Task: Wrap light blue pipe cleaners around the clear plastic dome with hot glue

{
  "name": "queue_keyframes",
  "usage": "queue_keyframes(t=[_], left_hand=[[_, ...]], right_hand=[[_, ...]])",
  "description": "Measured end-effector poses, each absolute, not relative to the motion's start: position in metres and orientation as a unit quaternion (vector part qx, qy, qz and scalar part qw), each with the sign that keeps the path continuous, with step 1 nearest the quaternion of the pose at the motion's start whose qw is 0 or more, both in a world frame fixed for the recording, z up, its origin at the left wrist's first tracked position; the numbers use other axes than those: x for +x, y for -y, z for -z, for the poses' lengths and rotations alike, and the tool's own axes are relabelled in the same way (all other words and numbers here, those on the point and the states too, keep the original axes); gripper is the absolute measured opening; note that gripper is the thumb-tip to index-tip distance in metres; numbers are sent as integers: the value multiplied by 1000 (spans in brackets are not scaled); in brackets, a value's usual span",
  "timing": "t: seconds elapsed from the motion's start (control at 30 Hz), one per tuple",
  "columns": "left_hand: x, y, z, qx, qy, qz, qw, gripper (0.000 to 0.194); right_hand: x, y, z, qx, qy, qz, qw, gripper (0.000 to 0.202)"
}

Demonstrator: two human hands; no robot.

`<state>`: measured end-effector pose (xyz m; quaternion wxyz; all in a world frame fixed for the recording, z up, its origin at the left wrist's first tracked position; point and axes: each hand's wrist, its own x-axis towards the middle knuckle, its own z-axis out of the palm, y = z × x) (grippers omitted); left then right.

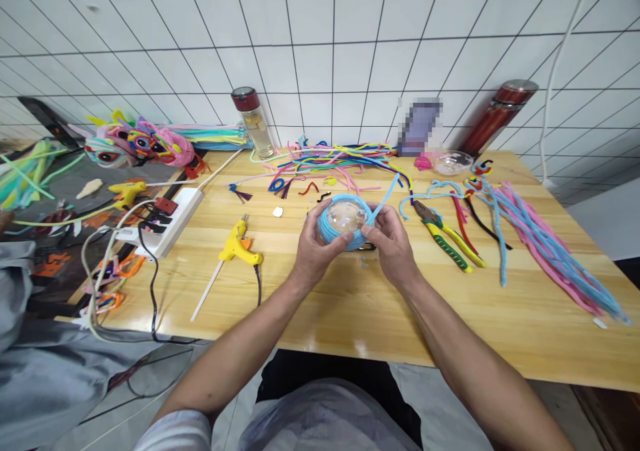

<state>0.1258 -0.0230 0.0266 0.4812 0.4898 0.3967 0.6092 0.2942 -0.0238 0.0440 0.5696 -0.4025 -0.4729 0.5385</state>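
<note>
A clear plastic dome [346, 212] ringed with coils of light-blue pipe cleaner [329, 229] is in my two bare hands, over the middle of the wooden table [320, 317]. My left hand [317, 245] curls around its left side, thumb on the coils. My right hand [394, 239] is nearly closed, thumb and fingers pinching the blue strand at the right rim; its free end slants up toward the far edge.

Left of my left hand lies a yellow hot glue gun [237, 243], a pale glue stick poking from its back. Beyond it, a white power strip [175, 223] with plugs in it sits near the table's left edge.

Just right of my right hand are pliers [443, 234] with green-and-yellow handles. Toward the right edge stretches a bundle of pink and blue pipe cleaners [555, 254].

Along the far edge, against white tiles, are a glass bottle [255, 123] with a dark red lid, a heap of multicoloured pipe cleaners [340, 157], a phone-like slab [419, 127] (pixelated, so its screen is unreadable), and, near the far right corner, a tilted red thermos [500, 116].

Past the left edge, another person's grey clothing [55, 377] shows.
</note>
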Motion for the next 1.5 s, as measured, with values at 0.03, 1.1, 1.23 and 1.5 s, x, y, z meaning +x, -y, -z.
queue_keyframes(t=[0.03,1.1,1.23,1.5], left_hand=[[126,23,-26,491,-398,-610,478,85],[124,24,-21,534,-380,-585,477,75],[126,27,-23,526,-377,-595,477,79],[126,27,-24,543,-379,-592,459,72]], right_hand=[[294,25,-44,-402,477,-537,568,56],[289,29,-49,-416,475,-509,586,62],[288,30,-50,-414,477,-508,585,60],[290,29,-47,-420,478,-505,583,61]])
